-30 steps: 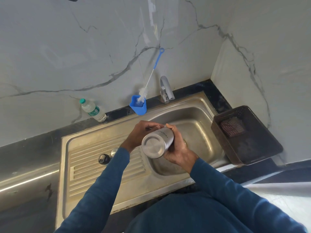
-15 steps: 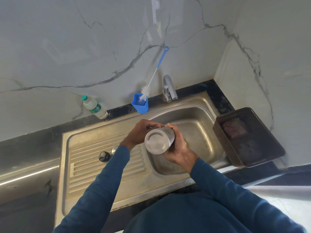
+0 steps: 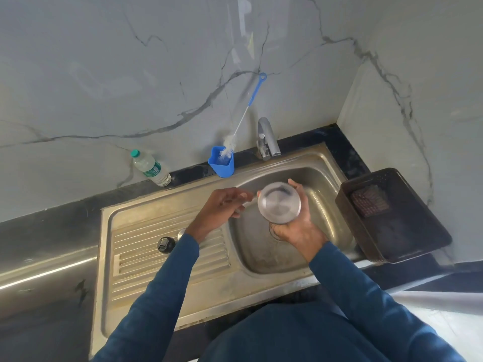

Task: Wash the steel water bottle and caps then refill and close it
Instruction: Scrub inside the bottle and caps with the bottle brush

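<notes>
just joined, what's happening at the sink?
A person is washing a steel bottle over the sink basin. The right hand holds it upended, base toward the camera; the left hand hovers just beside it, fingers loosely spread, holding nothing. The black cap and a steel cap sit on the drainboard. The bottle brush stands in a blue cup by the tap; no water visibly running.

The left hand (image 3: 222, 206) has let go of the steel bottle (image 3: 279, 203).
</notes>
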A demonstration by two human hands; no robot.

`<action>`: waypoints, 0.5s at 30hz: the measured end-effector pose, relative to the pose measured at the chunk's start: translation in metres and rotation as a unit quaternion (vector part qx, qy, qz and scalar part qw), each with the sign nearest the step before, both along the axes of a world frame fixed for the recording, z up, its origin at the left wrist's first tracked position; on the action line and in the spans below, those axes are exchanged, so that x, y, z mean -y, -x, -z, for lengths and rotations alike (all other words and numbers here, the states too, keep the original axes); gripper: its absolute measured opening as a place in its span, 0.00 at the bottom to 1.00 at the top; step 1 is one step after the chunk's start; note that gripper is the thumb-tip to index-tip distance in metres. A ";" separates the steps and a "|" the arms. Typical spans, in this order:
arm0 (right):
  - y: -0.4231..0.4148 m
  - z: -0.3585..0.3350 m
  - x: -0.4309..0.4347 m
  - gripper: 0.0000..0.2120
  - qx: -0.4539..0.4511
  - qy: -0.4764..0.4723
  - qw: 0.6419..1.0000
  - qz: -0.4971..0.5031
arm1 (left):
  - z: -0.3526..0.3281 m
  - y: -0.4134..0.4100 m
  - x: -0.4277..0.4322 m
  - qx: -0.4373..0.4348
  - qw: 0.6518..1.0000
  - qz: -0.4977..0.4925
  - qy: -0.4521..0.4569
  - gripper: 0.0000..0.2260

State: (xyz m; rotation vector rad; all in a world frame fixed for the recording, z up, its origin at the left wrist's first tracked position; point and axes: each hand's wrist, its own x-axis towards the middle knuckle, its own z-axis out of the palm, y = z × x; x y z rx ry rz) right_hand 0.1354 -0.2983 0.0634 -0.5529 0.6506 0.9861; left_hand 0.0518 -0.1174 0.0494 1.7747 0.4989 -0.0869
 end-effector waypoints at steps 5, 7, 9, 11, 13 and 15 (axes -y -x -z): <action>-0.003 0.011 -0.008 0.26 -0.013 0.026 0.999 0.024 | 0.002 0.015 0.010 0.001 0.998 0.056 0.024 0.30; -0.002 0.013 -0.012 0.29 0.004 0.039 0.999 0.028 | 0.001 0.017 0.025 0.014 0.997 0.012 0.070 0.28; 0.000 0.012 -0.016 0.32 0.034 0.051 0.998 0.005 | 0.002 0.017 0.043 0.053 0.988 -0.089 0.115 0.24; 0.002 0.011 -0.020 0.32 0.058 0.058 0.996 -0.021 | 0.010 0.017 0.048 0.111 0.964 -0.171 0.170 0.27; 0.003 0.010 -0.023 0.34 0.088 0.058 0.993 -0.046 | 0.020 0.018 0.042 0.145 0.932 -0.216 0.254 0.32; 0.008 0.013 -0.025 0.36 0.113 0.043 0.991 -0.064 | 0.026 0.021 0.029 0.162 0.904 -0.243 0.312 0.35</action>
